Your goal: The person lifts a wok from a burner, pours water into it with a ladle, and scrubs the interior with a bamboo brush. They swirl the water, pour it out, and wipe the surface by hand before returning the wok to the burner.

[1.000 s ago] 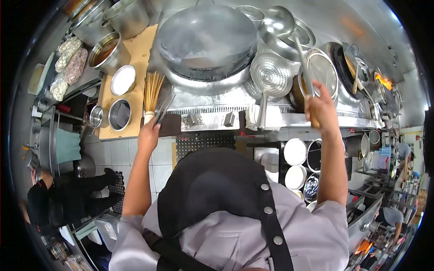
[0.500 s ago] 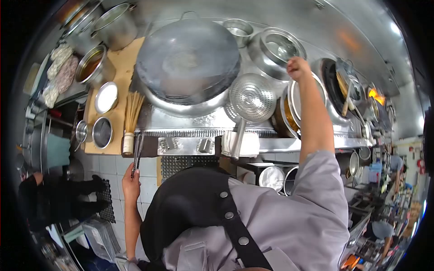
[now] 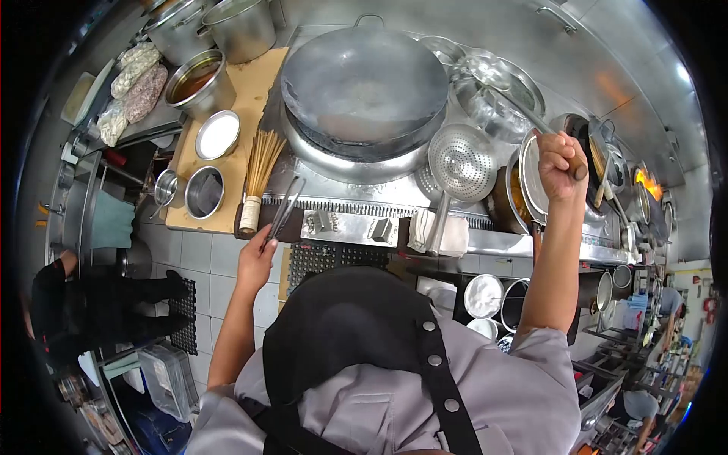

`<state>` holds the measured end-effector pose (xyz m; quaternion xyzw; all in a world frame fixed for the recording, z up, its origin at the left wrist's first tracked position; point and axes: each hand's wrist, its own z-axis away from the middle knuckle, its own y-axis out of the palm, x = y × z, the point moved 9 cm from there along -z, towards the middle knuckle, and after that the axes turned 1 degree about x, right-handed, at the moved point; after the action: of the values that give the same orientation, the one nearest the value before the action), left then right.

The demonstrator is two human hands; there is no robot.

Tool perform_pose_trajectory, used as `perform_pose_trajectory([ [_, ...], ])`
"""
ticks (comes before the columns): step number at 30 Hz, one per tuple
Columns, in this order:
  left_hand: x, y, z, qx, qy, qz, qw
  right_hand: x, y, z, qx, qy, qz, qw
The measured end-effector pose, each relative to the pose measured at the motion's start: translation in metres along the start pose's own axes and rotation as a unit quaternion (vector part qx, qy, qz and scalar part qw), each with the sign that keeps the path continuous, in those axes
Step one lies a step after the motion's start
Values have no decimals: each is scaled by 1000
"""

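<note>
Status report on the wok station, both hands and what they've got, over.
Right hand shut on ladle handle, bowl over the steel basin. Left hand gripping tongs at counter edge. Wok unobstructed, strainer beside it.

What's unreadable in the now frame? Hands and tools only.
- Left hand, head view: fingers lie on the tongs; a closed grip cannot be confirmed.
- Ladle: bowl glare hides any contents.
- Right hand: fist covers the ladle handle's end.
- Wok: steam blurs its inside.

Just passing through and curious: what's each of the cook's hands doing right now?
Left hand: closed on metal tongs by the stove edge.
Right hand: closed on the ladle handle, its bowl over a steel pot.
</note>
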<state>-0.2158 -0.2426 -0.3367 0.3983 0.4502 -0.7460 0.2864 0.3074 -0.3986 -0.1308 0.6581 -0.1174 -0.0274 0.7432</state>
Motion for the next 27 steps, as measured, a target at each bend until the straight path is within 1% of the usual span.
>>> perform_pose_trajectory([
  [1, -6, 2, -1, 21, 24, -4, 999, -17, 4, 5, -16, 4, -6, 1000],
  [2, -5, 1, -2, 22, 27, -2, 999, -33, 7, 10, -14, 2, -4, 1000],
  [4, -4, 0, -5, 41, 52, -6, 998, -63, 6, 18, -57, 3, 8, 998],
  [6, 0, -8, 0, 44, 54, -20, 997, -84, -5, 22, -67, 11, 27, 997],
  [8, 14, -19, 6, 28, 40, -15, 999, -109, -23, 27, -85, 38, 107, 990],
  [10, 39, -29, 11, 18, 40, -12, 999, -127, -48, 31, -170, -30, 254, 952],
  [11, 51, -35, 15, 14, 22, 9, 1000, -147, -47, 34, -206, -23, 302, 930],
  [12, 62, -39, 19, 10, 4, 31, 999, -163, -59, 31, -204, -2, 312, 928],
  [13, 68, -43, 24, 7, 5, 34, 999, -179, -68, 27, -210, 18, 347, 914],
  [14, 77, -49, 29, -7, -16, 30, 999, -198, -72, 21, -210, 36, 326, 921],
  [15, 84, -54, 33, -21, -37, 26, 999, -215, -71, 7, -178, 50, 271, 944],
  [16, 87, -56, 36, -23, -36, 27, 999, -227, -70, -9, -146, 64, 216, 963],
  [17, 90, -59, 39, -30, -41, 31, 998, -228, -74, -27, -144, 64, 217, 964],
  [18, 93, -62, 41, -37, -46, 34, 998, -232, -75, -52, -119, 80, 114, 983],
  [19, 92, -63, 43, -37, -45, 34, 998, -231, -76, -77, -94, 96, 11, 991],
  [21, 92, -64, 46, -49, -57, 64, 995, -207, -94, -128, -75, 78, 106, 989],
  [22, 92, -64, 48, -47, -55, 62, 995, -207, -91, -139, -75, 75, 104, 989],
  [23, 92, -65, 49, -42, -53, 66, 995, -188, -97, -146, -155, 5, 415, 897],
  [24, 92, -66, 50, -38, -51, 71, 995, -167, -87, -143, -219, -66, 677, 699],
  [25, 93, -68, 51, -35, -47, 71, 996, -165, -93, -137, -221, -70, 677, 699],
  [26, 95, -72, 54, -39, -43, 68, 996, -146, -83, -122, -229, -175, 786, 547],
  [27, 98, -76, 56, -42, -39, 66, 996, -140, -60, -100, -228, -270, 859, 370],
])
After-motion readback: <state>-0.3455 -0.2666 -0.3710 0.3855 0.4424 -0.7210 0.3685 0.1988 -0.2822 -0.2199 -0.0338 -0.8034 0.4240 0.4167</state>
